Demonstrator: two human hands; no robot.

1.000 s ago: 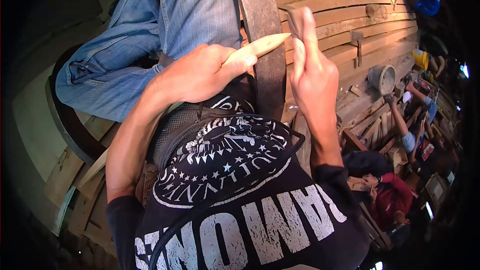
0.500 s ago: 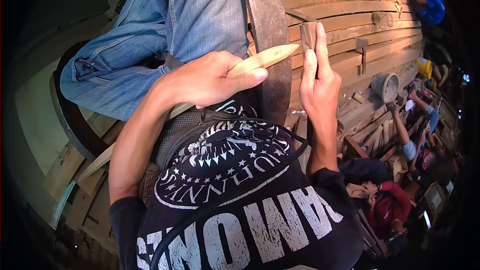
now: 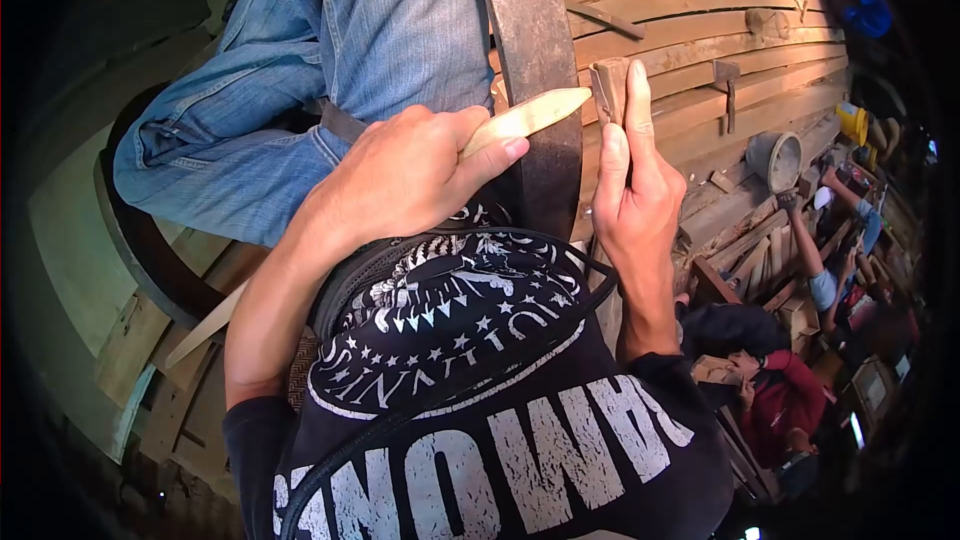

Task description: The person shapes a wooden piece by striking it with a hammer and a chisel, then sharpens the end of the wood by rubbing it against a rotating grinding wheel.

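My left hand (image 3: 415,165) is closed around a long pale wooden stick (image 3: 535,118), thumb laid along it. Its carved, pointed end sticks out to the right, over a dark, worn curved beam (image 3: 540,40). The stick's other end shows past my left forearm at lower left. In my right hand (image 3: 640,185) is a small brown wooden block (image 3: 612,90), pinched between thumb and outstretched index finger. A darker, rough face of the block is turned toward the stick, right beside its tip.
Wooden planks (image 3: 690,30) make up the floor beyond the beam, with a hammer (image 3: 728,95) lying on them. A grey bucket (image 3: 775,160) and a yellow container (image 3: 852,128) stand at right. Several people sit nearby, one in a red sleeve (image 3: 795,385).
The block in my right hand has turned and dropped slightly, its dark face now toward the stick's tip. My left hand has shifted slightly left with the stick.
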